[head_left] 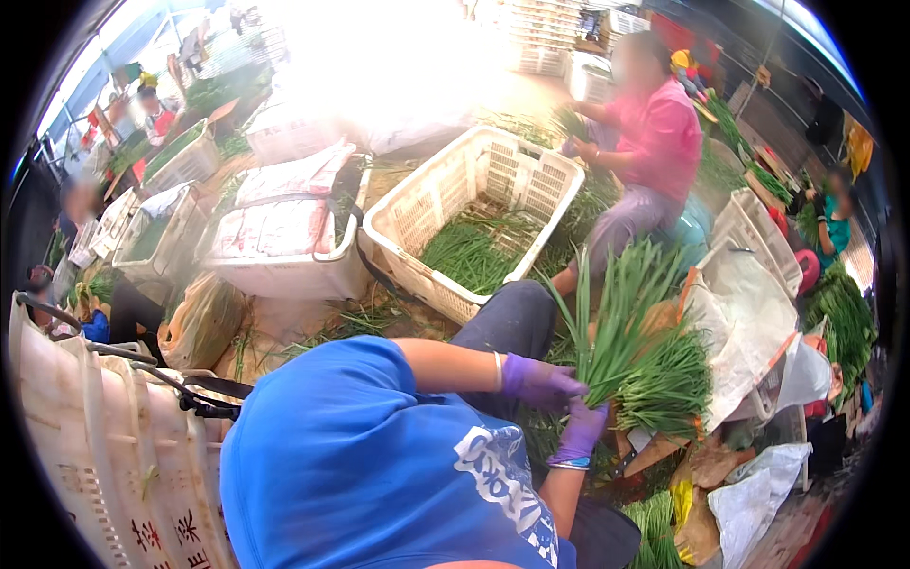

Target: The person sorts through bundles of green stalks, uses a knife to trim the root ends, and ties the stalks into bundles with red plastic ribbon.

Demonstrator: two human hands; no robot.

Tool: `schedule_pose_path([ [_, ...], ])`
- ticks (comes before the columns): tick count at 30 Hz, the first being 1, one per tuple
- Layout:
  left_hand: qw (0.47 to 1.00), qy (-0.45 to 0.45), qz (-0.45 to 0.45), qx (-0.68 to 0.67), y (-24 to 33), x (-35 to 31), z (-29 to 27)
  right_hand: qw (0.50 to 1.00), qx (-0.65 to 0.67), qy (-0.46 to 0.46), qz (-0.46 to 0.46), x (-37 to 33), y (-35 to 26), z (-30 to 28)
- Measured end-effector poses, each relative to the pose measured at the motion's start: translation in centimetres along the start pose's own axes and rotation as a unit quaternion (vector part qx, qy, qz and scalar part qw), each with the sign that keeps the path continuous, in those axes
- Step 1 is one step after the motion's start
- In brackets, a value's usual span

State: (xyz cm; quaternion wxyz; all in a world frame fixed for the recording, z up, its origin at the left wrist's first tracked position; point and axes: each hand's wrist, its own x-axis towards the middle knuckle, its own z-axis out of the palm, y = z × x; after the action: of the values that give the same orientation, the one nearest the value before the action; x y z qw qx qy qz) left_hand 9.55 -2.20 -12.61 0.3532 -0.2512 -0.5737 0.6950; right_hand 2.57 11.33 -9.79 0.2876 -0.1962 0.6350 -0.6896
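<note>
Holding, principal item: one bunch of chives (611,337), its stem ends sitting at the gloved fingers, its long green leaves fanning up and away from them.

Right hand (580,431), purple glove: fingers are curling together round the stems, clamping on the bunch.

Left hand (540,379), purple glove: fingers are meeting the stem ends just beside the right hand's; whether they are pinching or merely touching, I cannot tell from where I am standing.

Second clump of chives (675,384): spreading just beyond the fingers; where it is parting from the held bunch is not showing clearly.

Step, in my judgement: tidying a handful at the stem end. Next move, likewise judged, is calling for the right fingers to be keeping the bunch snug while the left are working out stray stems.

Loose chives (474,251): lying inside a white plastic crate (387,228), well apart from the fingers, ahead and leftward.

White sack (744,327): draping beyond the fingers, rightward.

Co-worker in a pink shirt (654,137): sitting ahead of the fingers, handling greens.
</note>
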Motion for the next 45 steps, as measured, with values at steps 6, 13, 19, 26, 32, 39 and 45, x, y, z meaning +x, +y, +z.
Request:
schedule_pose_path([
  [6, 0.536, -0.179, 0.518, 0.643, -3.8, 1.0, 1.5, 0.941, -0.300, -0.025, -0.158, -0.8, 0.5, 1.5],
  [13, 0.375, -0.194, 0.613, 0.667, -5.2, 1.7, 2.2, 0.899, -0.432, -0.037, -0.063, -2.1, -2.0, 2.8],
  [19, 0.351, -0.199, 0.661, 0.633, -6.5, 2.2, 3.0, 0.939, -0.227, -0.052, -0.253, -2.0, -1.5, 2.6],
  [26, 0.312, -0.193, 0.723, 0.585, -4.3, 0.7, 4.6, 0.857, -0.337, 0.041, -0.387, -1.6, -0.7, 1.6],
  [32, 0.384, -0.263, 0.672, 0.576, -2.1, -4.1, 6.9, 0.832, -0.397, 0.002, -0.387, -2.9, -1.4, -1.2],
  [39, 0.309, -0.196, 0.700, 0.613, -2.6, -3.9, 4.9, 0.994, 0.100, -0.014, 0.039, -1.7, -2.9, -4.6],
  [45, 0.313, -0.144, 0.653, 0.675, -6.1, 3.1, 4.3, 0.932, 0.225, -0.217, 0.181, 0.2, -1.0, 0.3],
])
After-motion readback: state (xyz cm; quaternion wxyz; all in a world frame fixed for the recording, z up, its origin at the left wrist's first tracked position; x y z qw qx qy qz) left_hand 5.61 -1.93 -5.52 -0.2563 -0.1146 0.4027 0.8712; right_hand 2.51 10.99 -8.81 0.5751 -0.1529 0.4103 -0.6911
